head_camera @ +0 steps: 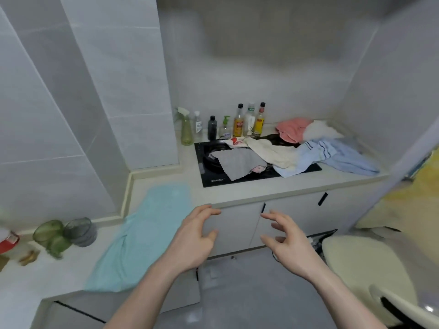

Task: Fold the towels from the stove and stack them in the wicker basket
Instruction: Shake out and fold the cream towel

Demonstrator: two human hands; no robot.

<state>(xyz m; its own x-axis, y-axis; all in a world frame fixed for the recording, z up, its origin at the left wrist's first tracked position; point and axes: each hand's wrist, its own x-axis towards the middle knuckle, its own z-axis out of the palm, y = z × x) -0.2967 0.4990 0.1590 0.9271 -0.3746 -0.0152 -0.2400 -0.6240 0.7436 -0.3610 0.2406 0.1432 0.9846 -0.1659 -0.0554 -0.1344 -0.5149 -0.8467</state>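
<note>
Towels (285,150) heaped on stove (237,179); left hand (192,236), right hand (287,238) wide, empty. Pinch two corners; basket seemingly unseen.

Even, soft, cool light across the frame; we see no hard shadows. Upper centre is smeared and blurred. Wide-angle bending curves the wall lines at left and right edges. We note motion blur on the green cups (51,236) at lower left, and a small glare spot at lower right.
</note>
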